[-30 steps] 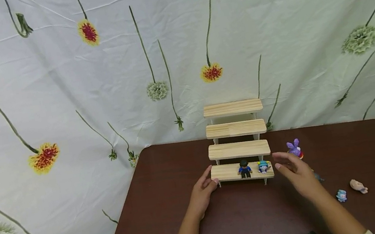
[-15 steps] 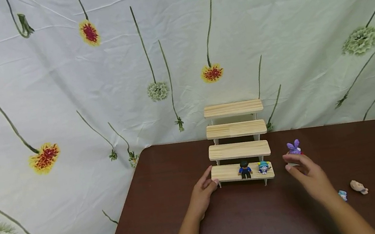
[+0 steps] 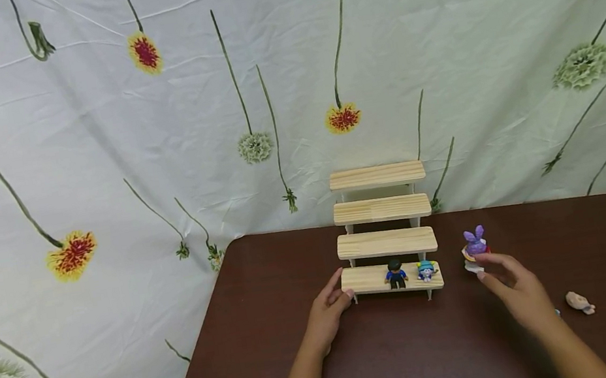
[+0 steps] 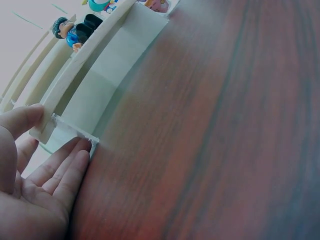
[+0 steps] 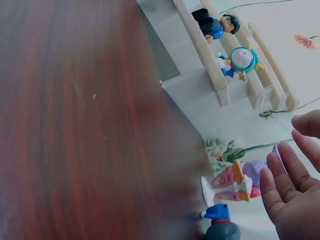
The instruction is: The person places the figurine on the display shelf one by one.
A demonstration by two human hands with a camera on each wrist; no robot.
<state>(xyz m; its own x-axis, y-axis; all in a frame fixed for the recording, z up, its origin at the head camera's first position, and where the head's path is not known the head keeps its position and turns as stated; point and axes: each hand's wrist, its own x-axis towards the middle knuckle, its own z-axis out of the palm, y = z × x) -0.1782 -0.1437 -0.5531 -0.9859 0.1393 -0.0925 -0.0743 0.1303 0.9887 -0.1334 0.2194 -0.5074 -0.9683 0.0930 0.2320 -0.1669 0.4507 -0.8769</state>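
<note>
A four-tier wooden display stand (image 3: 386, 243) stands at the back of the table. My left hand (image 3: 326, 317) grips the left end of its lowest board, thumb at the front corner; in the left wrist view the other fingers lie along the white leg. On that board sit a black-haired toy figure (image 3: 395, 274) in blue and a teal-hatted toy figure (image 3: 425, 270). Right of the stand, my right hand (image 3: 518, 293) has its fingers apart and holds nothing, fingertips near a purple rabbit figurine (image 3: 475, 244) with a white base.
A beige toy (image 3: 579, 302) lies on the dark table (image 3: 401, 358) at the right. The right wrist view also has a grey-and-blue toy (image 5: 220, 225) beside the rabbit. Behind the table hangs a white flowered cloth (image 3: 194, 100).
My right hand has moved right and toward me, from the lowest board's right end to near the rabbit figurine, uncovering the figurine's base. The left hand stays at the stand.
</note>
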